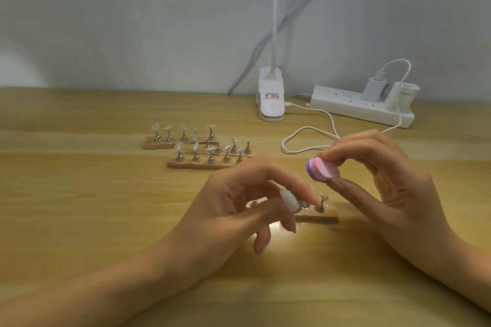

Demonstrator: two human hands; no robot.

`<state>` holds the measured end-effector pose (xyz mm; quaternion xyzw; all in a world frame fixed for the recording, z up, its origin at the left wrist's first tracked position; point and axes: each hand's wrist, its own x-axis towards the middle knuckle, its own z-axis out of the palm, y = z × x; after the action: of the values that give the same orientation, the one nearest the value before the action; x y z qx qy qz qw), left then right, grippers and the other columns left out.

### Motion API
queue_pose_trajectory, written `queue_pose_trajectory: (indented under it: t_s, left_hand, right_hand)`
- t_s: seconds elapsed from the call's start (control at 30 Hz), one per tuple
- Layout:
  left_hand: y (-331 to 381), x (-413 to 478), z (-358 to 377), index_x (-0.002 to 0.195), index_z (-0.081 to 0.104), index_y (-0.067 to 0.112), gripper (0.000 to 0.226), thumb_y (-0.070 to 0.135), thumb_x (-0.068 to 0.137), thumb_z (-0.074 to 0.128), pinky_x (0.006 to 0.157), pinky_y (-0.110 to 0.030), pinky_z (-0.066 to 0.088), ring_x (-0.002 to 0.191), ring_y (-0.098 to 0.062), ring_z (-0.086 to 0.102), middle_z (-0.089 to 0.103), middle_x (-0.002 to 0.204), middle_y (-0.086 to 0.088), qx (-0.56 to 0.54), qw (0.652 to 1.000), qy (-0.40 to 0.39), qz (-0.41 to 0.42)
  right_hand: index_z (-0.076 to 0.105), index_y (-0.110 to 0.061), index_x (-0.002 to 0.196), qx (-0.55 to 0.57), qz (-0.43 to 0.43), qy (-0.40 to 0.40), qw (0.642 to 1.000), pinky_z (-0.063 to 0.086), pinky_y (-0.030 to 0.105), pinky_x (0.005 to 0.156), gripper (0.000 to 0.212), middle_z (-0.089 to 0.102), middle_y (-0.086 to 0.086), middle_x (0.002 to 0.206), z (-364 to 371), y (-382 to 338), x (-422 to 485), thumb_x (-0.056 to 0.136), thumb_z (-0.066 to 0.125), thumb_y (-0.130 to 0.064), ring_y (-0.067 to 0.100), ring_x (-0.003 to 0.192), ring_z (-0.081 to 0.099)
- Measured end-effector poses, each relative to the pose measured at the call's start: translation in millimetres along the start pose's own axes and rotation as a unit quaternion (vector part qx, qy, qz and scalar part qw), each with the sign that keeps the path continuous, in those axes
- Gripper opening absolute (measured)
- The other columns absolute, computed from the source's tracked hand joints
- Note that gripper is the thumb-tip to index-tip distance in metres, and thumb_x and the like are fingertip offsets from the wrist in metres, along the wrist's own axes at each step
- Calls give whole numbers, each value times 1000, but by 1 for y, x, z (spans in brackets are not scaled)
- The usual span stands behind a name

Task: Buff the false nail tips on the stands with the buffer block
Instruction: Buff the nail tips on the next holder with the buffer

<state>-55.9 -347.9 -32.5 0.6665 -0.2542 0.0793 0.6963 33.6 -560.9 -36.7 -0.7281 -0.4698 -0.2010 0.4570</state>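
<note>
My right hand (377,180) pinches a small round buffer block (322,169) with pink and purple layers, held in the air above the near stand base. My left hand (239,204) holds a white false nail tip on its metal stand (291,201) between thumb and fingers. The near wooden base (318,216) lies under both hands, partly hidden; one metal stand (321,203) on it shows at its right end. Farther back, two more wooden bases (202,164) carry several metal stands with clear nail tips (180,146).
A white clip lamp (271,98) stands at the back of the wooden table, its neck rising up. A white power strip (361,107) with a charger sits at the back right. A white cable (308,141) loops across the table behind my right hand.
</note>
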Motion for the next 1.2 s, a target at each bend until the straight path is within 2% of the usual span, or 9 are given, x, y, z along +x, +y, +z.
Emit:
queue_pose_trajectory:
  t_s: [0.13, 0.23, 0.37, 0.47, 0.53, 0.63, 0.73, 1.03, 1.2]
  left_hand:
    - [1, 0, -1, 89, 78, 20, 9, 26, 87, 72, 48, -18, 47, 78, -7, 61, 61, 99, 8, 42, 999, 21, 15]
    - [5, 3, -8, 94, 76, 27, 10, 24, 85, 70, 50, -17, 48, 76, -6, 64, 69, 97, 9, 104, 990, 90, 43]
    - [8, 5, -18, 88, 70, 39, 6, 38, 82, 72, 58, -22, 52, 90, -12, 71, 76, 97, 10, 170, 971, 165, 28]
    - [5, 4, -20, 85, 70, 34, 4, 37, 84, 71, 62, -21, 53, 99, -13, 69, 75, 98, 16, 242, 960, 137, 34]
    - [2, 4, -16, 84, 69, 28, 7, 36, 85, 69, 64, -22, 52, 105, -16, 63, 71, 103, 19, 357, 926, 85, 87]
    - [-5, 2, -11, 83, 71, 30, 12, 41, 84, 67, 74, -36, 50, 109, -13, 52, 61, 109, 21, 472, 869, 61, 135]
    - [-6, 1, -9, 83, 70, 33, 9, 41, 84, 67, 87, -44, 42, 110, -12, 48, 58, 108, 22, 508, 847, 67, 138]
    - [-10, 6, -16, 82, 64, 43, 9, 52, 83, 63, 97, -34, 37, 115, -7, 47, 56, 107, 23, 397, 916, 42, -51]
    - [-10, 6, -18, 81, 63, 36, 10, 33, 83, 73, 80, -22, 38, 98, -7, 51, 60, 94, 26, 376, 922, 37, -87]
  right_hand:
    - [65, -21, 111, 3, -16, 3, 1000, 53, 41, 81, 20, 63, -11, 107, -1, -3, -1, 91, 67, -24, 26, 95, 64]
    - [64, -22, 111, 19, -9, 10, 1000, 54, 38, 81, 20, 63, -13, 108, 0, -4, 0, 91, 67, -24, 26, 96, 64]
    - [65, -23, 111, 27, 7, 14, 1000, 55, 39, 79, 20, 64, -12, 107, -1, -2, 0, 91, 67, -27, 26, 96, 64]
    - [65, -24, 111, 28, 13, 11, 999, 55, 41, 78, 21, 65, -12, 107, 0, -2, 0, 91, 67, -27, 27, 97, 64]
    - [65, -24, 111, 29, 15, 11, 999, 55, 41, 77, 21, 65, -13, 107, 0, -2, 0, 91, 67, -27, 27, 97, 64]
    - [66, -24, 111, 29, 17, 11, 999, 56, 38, 77, 21, 65, -13, 108, 0, -2, 0, 91, 66, -28, 26, 98, 65]
    - [66, -24, 111, 33, 17, 10, 999, 56, 36, 78, 21, 65, -13, 107, -1, -3, 0, 91, 66, -29, 25, 97, 65]
    - [66, -23, 110, 34, 21, 1, 999, 56, 33, 79, 21, 64, -12, 107, 0, -3, 1, 89, 66, -28, 23, 96, 65]
    - [66, -22, 110, 38, 24, 3, 999, 56, 32, 79, 21, 64, -11, 108, 0, -3, 1, 90, 66, -29, 24, 96, 65]
